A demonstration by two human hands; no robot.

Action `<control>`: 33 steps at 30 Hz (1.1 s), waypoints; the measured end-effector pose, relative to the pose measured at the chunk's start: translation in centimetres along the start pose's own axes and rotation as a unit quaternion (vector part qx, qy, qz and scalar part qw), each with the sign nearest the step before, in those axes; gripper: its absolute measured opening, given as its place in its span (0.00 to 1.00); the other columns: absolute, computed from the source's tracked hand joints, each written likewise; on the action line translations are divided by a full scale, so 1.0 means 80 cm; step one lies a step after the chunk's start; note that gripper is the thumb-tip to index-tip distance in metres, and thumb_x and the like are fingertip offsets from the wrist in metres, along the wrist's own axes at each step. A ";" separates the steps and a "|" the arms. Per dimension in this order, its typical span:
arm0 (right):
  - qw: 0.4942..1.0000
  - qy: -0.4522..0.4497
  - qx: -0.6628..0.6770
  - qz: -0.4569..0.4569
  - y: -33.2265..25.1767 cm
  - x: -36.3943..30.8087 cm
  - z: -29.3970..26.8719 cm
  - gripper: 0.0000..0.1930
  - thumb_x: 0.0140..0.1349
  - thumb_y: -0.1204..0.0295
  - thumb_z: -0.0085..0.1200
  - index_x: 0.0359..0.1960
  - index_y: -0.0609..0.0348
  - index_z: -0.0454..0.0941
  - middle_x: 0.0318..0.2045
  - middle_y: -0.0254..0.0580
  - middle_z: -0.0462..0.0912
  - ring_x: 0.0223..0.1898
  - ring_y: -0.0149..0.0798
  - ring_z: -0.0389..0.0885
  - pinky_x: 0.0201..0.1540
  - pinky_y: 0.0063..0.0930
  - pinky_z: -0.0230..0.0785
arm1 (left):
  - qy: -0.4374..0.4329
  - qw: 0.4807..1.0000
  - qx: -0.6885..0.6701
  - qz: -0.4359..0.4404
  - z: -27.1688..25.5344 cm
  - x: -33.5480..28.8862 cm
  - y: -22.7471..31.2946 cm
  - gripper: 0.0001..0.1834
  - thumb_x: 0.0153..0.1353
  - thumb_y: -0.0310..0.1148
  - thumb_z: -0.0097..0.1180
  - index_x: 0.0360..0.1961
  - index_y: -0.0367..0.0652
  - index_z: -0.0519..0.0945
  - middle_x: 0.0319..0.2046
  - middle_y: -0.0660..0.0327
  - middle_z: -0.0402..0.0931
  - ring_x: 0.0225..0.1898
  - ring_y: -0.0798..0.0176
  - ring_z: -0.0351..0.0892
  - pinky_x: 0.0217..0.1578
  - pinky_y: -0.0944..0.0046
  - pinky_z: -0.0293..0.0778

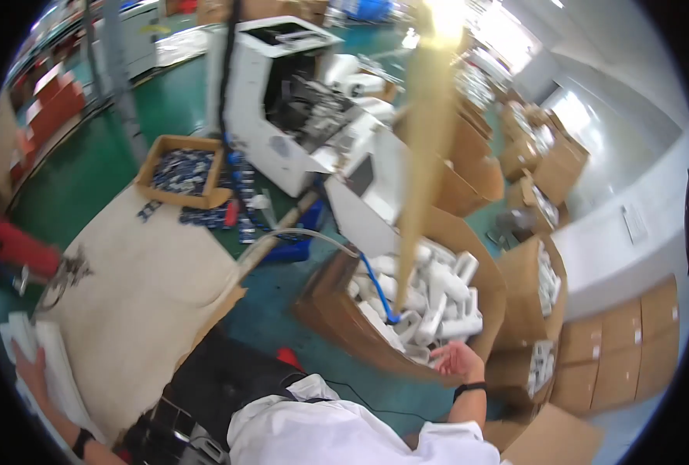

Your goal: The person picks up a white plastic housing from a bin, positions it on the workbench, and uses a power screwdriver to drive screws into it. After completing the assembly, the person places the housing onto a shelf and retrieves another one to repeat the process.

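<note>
Lying against the long white pieces (60,372) at the frame's lower left, your left hand (33,373) is touching them; whether it is gripping, I cannot tell. Your right hand (458,359) is hovering, fingers loosely spread, beside the cardboard box (343,324) holding white hollow parts (445,285), right of centre.

The parts (437,291) are white, the carton (333,310) brown, the blurred pole (428,132) seemingly yellow.

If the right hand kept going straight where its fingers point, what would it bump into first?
Probably the white parts in the cardboard box, though the depth between them and the right hand is unclear.
</note>
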State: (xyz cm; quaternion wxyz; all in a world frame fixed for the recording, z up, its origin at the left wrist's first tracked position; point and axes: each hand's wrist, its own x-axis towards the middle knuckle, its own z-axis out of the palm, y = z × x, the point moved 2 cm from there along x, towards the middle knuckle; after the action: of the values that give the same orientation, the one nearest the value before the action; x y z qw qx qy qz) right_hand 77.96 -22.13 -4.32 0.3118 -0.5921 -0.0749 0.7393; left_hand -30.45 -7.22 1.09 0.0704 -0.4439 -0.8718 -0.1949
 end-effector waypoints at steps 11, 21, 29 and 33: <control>0.664 -0.503 -0.486 -0.266 -0.147 -0.018 0.574 0.28 0.52 0.74 0.67 0.56 0.64 0.71 0.43 0.40 0.84 0.31 0.29 0.80 0.34 0.23 0.73 | 0.077 0.997 -0.025 -0.011 -0.092 -0.094 0.189 0.46 0.31 0.29 0.68 0.59 0.37 0.69 0.50 0.47 0.72 0.56 0.42 0.67 0.58 0.55 0.64; 0.712 -0.272 -0.173 -0.623 -0.106 0.038 0.914 0.26 0.53 0.76 0.64 0.54 0.63 0.69 0.48 0.42 0.75 0.45 0.33 0.76 0.43 0.26 0.70 | 0.000 0.967 0.029 0.254 -0.185 -0.206 0.233 0.44 0.28 0.34 0.72 0.56 0.45 0.72 0.51 0.55 0.72 0.55 0.47 0.69 0.55 0.49 0.65; 0.714 -0.182 -0.056 -0.674 -0.183 0.052 0.879 0.15 0.61 0.79 0.56 0.50 0.62 0.73 0.27 0.30 0.76 0.22 0.21 0.69 0.25 0.15 0.63 | -0.162 0.884 0.087 0.430 -0.137 -0.266 0.289 0.37 0.42 0.37 0.66 0.58 0.63 0.69 0.64 0.62 0.61 0.69 0.52 0.54 0.66 0.40 0.51; 0.718 -0.155 -0.113 -0.669 -0.210 0.028 0.839 0.14 0.62 0.78 0.55 0.49 0.62 0.72 0.26 0.31 0.73 0.20 0.21 0.65 0.22 0.15 0.58 | -0.163 0.874 0.091 0.449 -0.082 -0.247 0.302 0.28 0.54 0.32 0.54 0.57 0.67 0.70 0.69 0.63 0.53 0.73 0.52 0.42 0.67 0.37 0.47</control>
State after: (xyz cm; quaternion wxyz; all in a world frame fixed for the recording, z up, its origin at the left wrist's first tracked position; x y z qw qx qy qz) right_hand 22.12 9.82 21.16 0.6397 -0.2957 -0.5820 0.4056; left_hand 0.38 -11.81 7.96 0.0468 -0.8049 -0.5914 0.0128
